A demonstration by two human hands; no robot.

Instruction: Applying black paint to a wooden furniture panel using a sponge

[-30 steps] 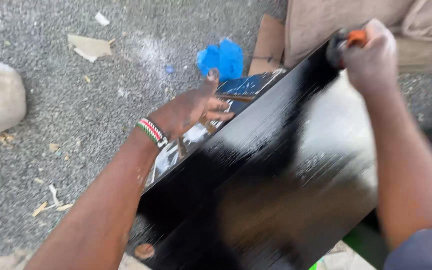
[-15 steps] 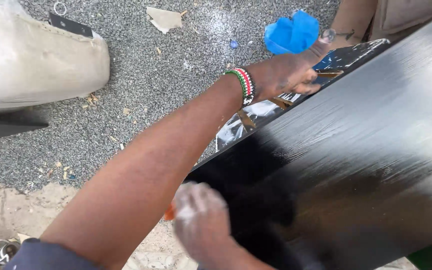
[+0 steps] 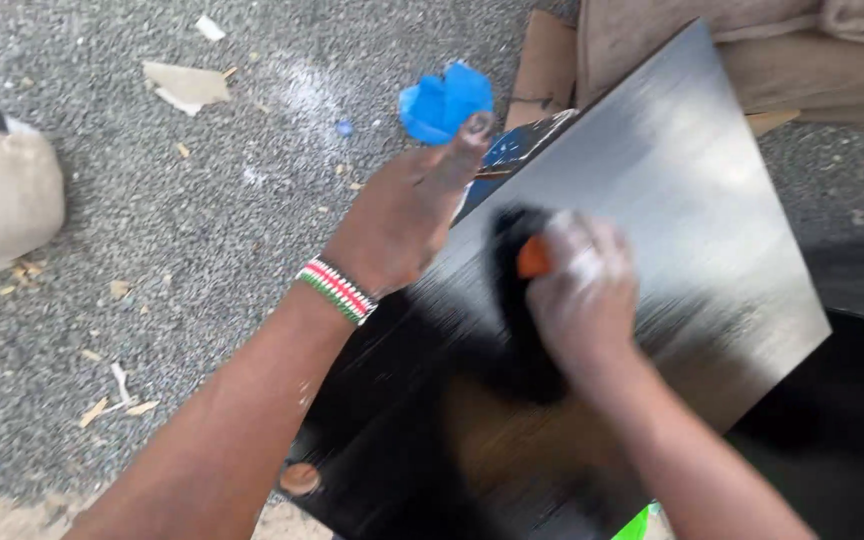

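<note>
A glossy black painted board (image 3: pixel 672 230) lies tilted across the middle and right of the head view. My right hand (image 3: pixel 582 295), dusted white, is closed around a paint brush with an orange ferrule (image 3: pixel 532 258) and black bristles pressed on the board's middle. My left hand (image 3: pixel 412 205), with a beaded wristband, rests on the board's upper left edge, fingers spread over it. Both hands are motion-blurred.
Grey gravel ground (image 3: pixel 202 230) with wood chips surrounds the board. A crumpled blue rag (image 3: pixel 442 100) lies just beyond my left hand. A beige sack (image 3: pixel 2 195) sits at the left, cardboard (image 3: pixel 542 65) and brown sacking (image 3: pixel 802 50) at the top right.
My right hand with the brush swept from the board's far end to its near end and now sits at the middle. The left hand stays on the edge. The camera view shifted.
</note>
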